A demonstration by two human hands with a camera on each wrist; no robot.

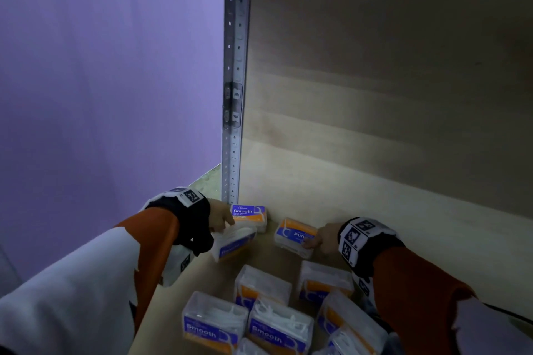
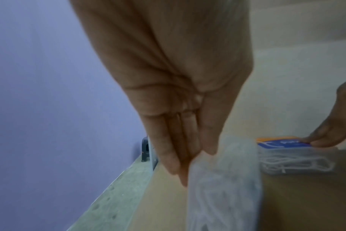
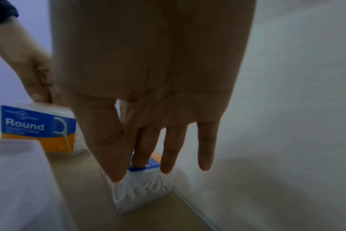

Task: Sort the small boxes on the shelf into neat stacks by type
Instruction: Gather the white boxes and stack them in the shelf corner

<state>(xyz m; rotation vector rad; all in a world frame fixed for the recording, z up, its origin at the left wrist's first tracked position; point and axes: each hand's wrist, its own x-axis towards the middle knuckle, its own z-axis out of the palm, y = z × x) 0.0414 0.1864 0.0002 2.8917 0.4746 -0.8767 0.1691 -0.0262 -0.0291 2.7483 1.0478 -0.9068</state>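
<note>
The boxes are clear plastic floss-pick boxes with blue and orange labels. My left hand (image 1: 227, 225) (image 2: 196, 165) pinches a tilted "Round" box (image 1: 233, 242) (image 2: 223, 179) (image 3: 39, 128) between thumb and fingers, near the shelf's back left corner. A "Smooth" box (image 1: 248, 215) lies flat in that corner, just behind it. My right hand (image 1: 313, 239) (image 3: 140, 171) grips a second "Round" box (image 1: 294, 236) (image 2: 286, 150) (image 3: 144, 184) that rests on the shelf by the back wall, thumb on its near side and fingers over the top.
Several more boxes (image 1: 259, 314) lie loose at the front of the wooden shelf (image 1: 403, 239), some labelled "Smooth". A perforated metal post (image 1: 233, 124) stands at the left rear corner. The wooden back wall (image 1: 375, 95) runs behind, with bare shelf to the right.
</note>
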